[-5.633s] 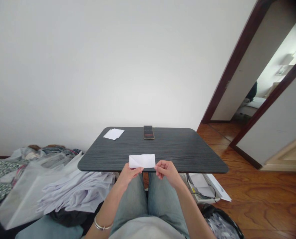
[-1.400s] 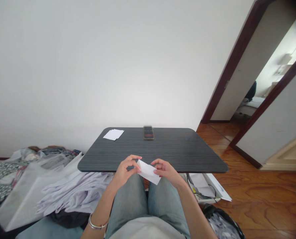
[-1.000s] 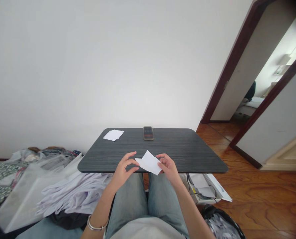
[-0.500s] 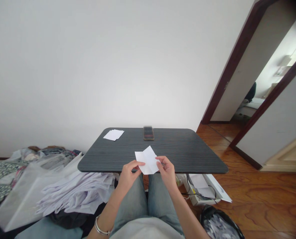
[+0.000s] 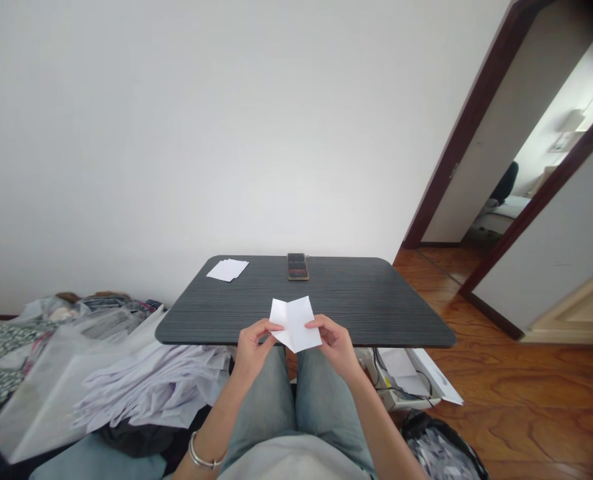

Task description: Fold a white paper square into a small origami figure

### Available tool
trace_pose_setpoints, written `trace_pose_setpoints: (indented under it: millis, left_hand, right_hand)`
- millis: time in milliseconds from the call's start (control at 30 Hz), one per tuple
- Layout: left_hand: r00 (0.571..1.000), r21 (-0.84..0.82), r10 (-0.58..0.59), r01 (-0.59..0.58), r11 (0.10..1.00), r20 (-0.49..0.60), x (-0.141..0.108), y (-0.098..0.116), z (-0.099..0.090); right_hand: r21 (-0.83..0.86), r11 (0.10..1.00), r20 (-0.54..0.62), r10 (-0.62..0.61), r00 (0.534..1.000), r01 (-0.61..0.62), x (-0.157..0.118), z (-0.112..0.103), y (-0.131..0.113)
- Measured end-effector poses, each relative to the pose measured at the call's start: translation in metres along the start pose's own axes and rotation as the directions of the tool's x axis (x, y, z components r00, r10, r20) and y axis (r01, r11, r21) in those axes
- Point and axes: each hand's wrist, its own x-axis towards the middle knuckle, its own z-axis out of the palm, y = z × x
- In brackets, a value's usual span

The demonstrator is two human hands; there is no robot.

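A creased white sheet of paper (image 5: 296, 325) is held up over the table's front edge, partly opened along a fold. My left hand (image 5: 254, 343) pinches its left side between thumb and fingers. On the right side, my right hand (image 5: 334, 339) grips the same sheet, its fingers lying on the paper's face. Several white sheets (image 5: 227, 269) lie loosely stacked at the table's back left. A dark phone-like object (image 5: 297, 266) rests at the middle of the back edge.
The dark table (image 5: 376, 300) stands against a white wall. Clothes and plastic bags (image 5: 151, 380) are piled at the left. On the floor at the right are a white box with cables (image 5: 401, 383) and a black bag of scraps (image 5: 441, 453).
The sheet has turned slightly and its right half now faces up more squarely. My left hand has shifted a little left, and my right fingers reach further over the paper.
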Motion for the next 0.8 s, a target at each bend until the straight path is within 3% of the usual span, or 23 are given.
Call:
trace_pose_setpoints:
  millis: [167, 533, 667, 800]
  left_hand:
    - [0.999, 0.021, 0.042, -0.042, 0.999, -0.007, 0.001, 0.002, 0.007]
    - [0.991, 0.068, 0.131, -0.131, 0.989, -0.004, -0.001, 0.008, 0.006]
    - [0.994, 0.067, 0.109, -0.107, 0.992, -0.023, -0.001, 0.014, 0.009]
    - [0.999, -0.056, 0.044, -0.046, 0.997, -0.028, -0.003, 0.015, 0.018]
  right_hand:
    - [-0.077, 0.996, -0.003, -0.038, 0.999, 0.037, 0.002, 0.000, 0.001]
    - [-0.046, 0.992, -0.224, -0.129, 0.966, 0.121, 0.000, 0.008, 0.005]
    - [-0.021, 0.995, -0.221, -0.100, 0.970, 0.098, -0.001, 0.010, 0.000]
    - [0.066, 0.997, -0.189, -0.015, 0.982, 0.028, -0.002, 0.012, -0.003]
